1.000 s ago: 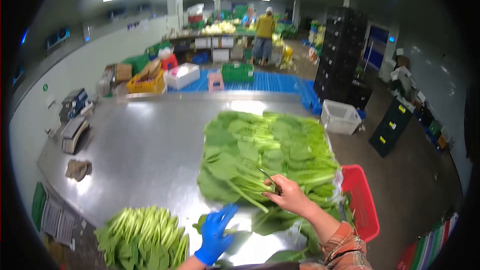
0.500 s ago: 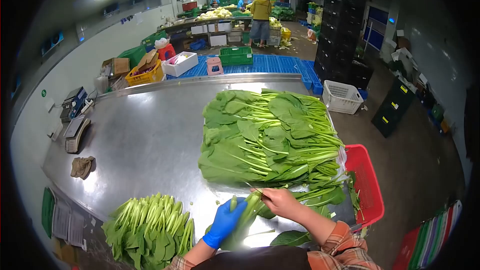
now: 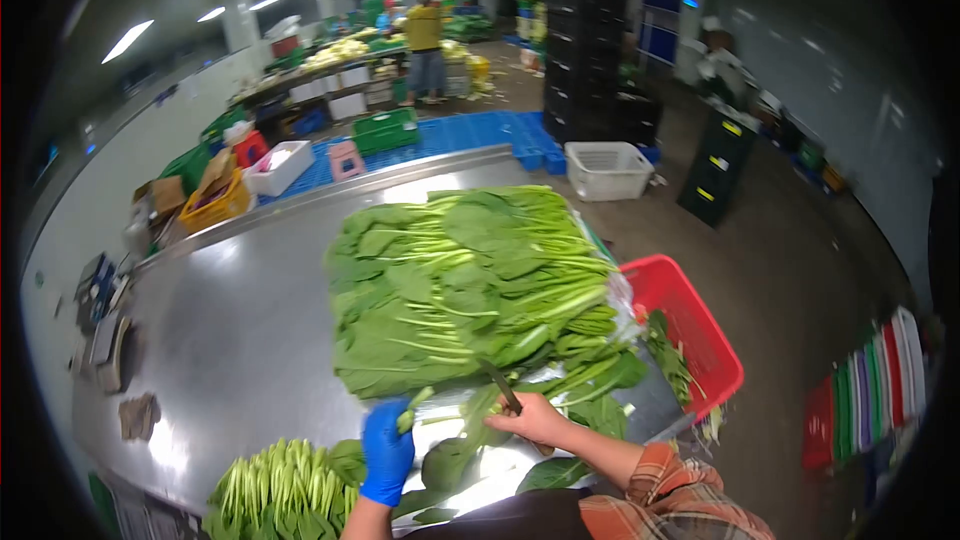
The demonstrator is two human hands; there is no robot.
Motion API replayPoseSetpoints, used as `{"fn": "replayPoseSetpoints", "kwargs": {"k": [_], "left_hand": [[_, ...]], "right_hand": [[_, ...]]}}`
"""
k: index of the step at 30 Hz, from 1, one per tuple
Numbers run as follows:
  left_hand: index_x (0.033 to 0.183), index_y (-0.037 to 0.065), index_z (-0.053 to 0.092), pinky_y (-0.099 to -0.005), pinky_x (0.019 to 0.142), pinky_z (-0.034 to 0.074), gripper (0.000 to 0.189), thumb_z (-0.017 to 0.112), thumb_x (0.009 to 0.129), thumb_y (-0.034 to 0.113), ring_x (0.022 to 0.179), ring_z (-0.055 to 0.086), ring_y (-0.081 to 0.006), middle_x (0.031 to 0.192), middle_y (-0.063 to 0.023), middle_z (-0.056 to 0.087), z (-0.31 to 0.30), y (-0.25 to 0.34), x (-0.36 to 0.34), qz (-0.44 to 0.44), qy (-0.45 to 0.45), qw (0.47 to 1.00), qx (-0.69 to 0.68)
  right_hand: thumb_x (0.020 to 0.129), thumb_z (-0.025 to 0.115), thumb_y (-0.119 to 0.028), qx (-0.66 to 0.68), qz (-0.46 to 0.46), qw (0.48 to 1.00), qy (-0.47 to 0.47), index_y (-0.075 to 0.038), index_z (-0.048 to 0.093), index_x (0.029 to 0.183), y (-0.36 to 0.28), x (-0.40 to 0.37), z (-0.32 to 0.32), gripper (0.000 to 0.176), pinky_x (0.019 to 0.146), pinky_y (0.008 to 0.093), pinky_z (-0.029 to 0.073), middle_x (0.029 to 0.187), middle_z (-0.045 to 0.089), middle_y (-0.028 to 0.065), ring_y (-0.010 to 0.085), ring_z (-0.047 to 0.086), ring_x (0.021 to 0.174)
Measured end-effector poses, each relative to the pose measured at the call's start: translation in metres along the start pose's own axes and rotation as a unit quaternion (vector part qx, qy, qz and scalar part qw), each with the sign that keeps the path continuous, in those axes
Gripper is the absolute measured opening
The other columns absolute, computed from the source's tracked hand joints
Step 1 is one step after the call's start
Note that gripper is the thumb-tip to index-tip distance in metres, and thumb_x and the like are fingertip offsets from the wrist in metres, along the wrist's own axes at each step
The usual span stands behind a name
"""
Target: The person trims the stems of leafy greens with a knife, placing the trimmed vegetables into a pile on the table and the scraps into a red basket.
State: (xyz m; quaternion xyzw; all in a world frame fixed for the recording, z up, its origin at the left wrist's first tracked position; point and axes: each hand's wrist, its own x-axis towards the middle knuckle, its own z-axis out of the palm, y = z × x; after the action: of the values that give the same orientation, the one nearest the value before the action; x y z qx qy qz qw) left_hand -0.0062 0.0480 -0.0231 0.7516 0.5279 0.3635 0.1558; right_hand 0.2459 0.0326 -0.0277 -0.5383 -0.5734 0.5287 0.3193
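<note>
My left hand, in a blue glove, is closed round the stem end of a leafy green stalk. My bare right hand grips a dark knife, its blade pointing up and to the left; a leaf hangs just left of these fingers. Beyond both hands lies a large pile of leafy greens, stems mostly to the right. A second bunch of greens sits at the lower left, stems upward. Loose leaves lie on the metal table near my right wrist.
The metal table bears a brown cloth and a scale at left. A red basket with leaf scraps stands at its right edge. Behind are a white crate, stacked black crates and a person.
The view has swung to the right. My hands have moved apart, the left with the stalk and the right with the knife, whose blade now shows more clearly.
</note>
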Motion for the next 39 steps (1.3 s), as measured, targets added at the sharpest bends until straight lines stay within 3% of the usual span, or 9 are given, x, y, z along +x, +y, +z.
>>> {"fn": "replayPoseSetpoints", "kwargs": {"k": [1,4,5,8,13,22,26,34,39], "left_hand": [[0.127,0.006,0.051,-0.0438,0.086,0.046,0.046,0.061,0.083,0.014,0.102,0.058,-0.0394,0.106,-0.0216,0.063,-0.002,0.010,0.009,0.135,0.070,0.971,0.182],[0.134,0.006,0.044,-0.0431,0.084,0.047,0.053,0.061,0.085,0.016,0.099,0.059,-0.0404,0.106,-0.0219,0.063,0.031,0.036,-0.010,0.118,-0.039,0.991,-0.045],[0.133,0.004,0.044,-0.0431,0.084,0.047,0.052,0.061,0.087,0.021,0.096,0.061,-0.0406,0.108,-0.0225,0.063,0.030,0.043,-0.019,-0.023,-0.260,0.952,-0.162],[0.120,0.001,0.054,-0.0311,0.081,0.049,0.034,0.059,0.090,0.016,0.090,0.064,-0.0208,0.099,-0.0122,0.066,0.041,0.029,-0.020,-0.256,-0.322,0.842,-0.348],[0.122,0.000,0.048,-0.0311,0.087,0.047,0.034,0.054,0.088,0.002,0.092,0.060,-0.0176,0.098,-0.0089,0.061,0.003,0.039,-0.013,-0.198,-0.213,0.821,-0.492],[0.105,-0.002,0.061,-0.0280,0.060,0.050,0.032,0.067,0.075,0.007,0.061,0.057,-0.0146,0.068,-0.0034,0.056,0.006,0.037,-0.038,-0.292,-0.202,0.824,-0.442],[0.101,0.001,0.065,-0.0248,0.060,0.048,0.027,0.070,0.075,0.004,0.062,0.058,-0.0126,0.074,-0.0030,0.061,0.042,0.025,-0.053,-0.265,-0.153,0.888,-0.343],[0.105,0.005,0.065,-0.0347,0.079,0.052,0.035,0.075,0.072,0.009,0.090,0.065,-0.0265,0.110,-0.0124,0.065,0.083,0.117,-0.003,0.111,-0.101,0.978,-0.147],[0.107,0.004,0.064,-0.0291,0.070,0.050,0.034,0.075,0.076,0.013,0.080,0.062,-0.0135,0.094,-0.0048,0.067,0.120,0.166,0.016,-0.041,-0.277,0.941,-0.189]], "right_hand": [[0.082,0.071,-0.029,0.038,0.017,0.999,0.003,-0.004,0.063,0.087,0.000,-0.005,-0.002,0.026,0.052,0.0239,0.039,0.065,0.054,-0.0038,0.0037,0.047,0.058],[0.085,0.068,-0.029,0.142,0.040,0.989,-0.001,-0.005,0.064,0.095,0.008,-0.014,0.005,0.027,0.045,0.0197,0.037,0.074,0.061,-0.0007,0.0024,0.046,0.051],[0.087,0.066,-0.028,0.195,0.045,0.979,-0.045,-0.005,0.065,0.097,0.008,-0.019,0.003,0.025,0.045,0.0196,0.038,0.076,0.062,0.0003,0.0023,0.047,0.050],[0.089,0.060,-0.036,0.085,-0.021,0.996,0.036,-0.004,0.064,0.096,0.057,-0.015,-0.007,0.033,0.047,0.0256,0.043,0.079,0.065,0.0051,0.0118,0.054,0.051],[0.079,0.046,0.000,-0.371,-0.073,0.870,0.316,-0.003,0.062,0.103,0.141,-0.013,-0.097,0.029,0.074,0.0448,0.052,0.108,0.059,0.0157,0.0380,0.063,0.083],[0.080,0.049,-0.005,-0.482,0.164,0.832,0.221,-0.008,0.056,0.109,0.142,0.010,-0.150,0.031,0.074,0.0477,0.050,0.107,0.051,0.0205,0.0398,0.061,0.085],[0.080,0.063,-0.013,-0.500,0.084,0.835,0.214,-0.005,0.055,0.109,0.113,-0.016,-0.152,0.031,0.065,0.0430,0.052,0.100,0.053,0.0177,0.0324,0.063,0.074],[0.079,0.070,-0.012,-0.025,-0.027,0.994,0.107,-0.005,0.057,0.107,0.026,-0.084,-0.132,0.031,0.055,0.0242,0.042,0.085,0.059,0.0035,0.0083,0.052,0.061],[0.085,0.066,-0.013,0.199,-0.023,0.980,0.025,-0.004,0.054,0.106,0.009,-0.097,-0.139,0.025,0.040,0.0181,0.036,0.072,0.061,0.0018,0.0037,0.049,0.047]]}}
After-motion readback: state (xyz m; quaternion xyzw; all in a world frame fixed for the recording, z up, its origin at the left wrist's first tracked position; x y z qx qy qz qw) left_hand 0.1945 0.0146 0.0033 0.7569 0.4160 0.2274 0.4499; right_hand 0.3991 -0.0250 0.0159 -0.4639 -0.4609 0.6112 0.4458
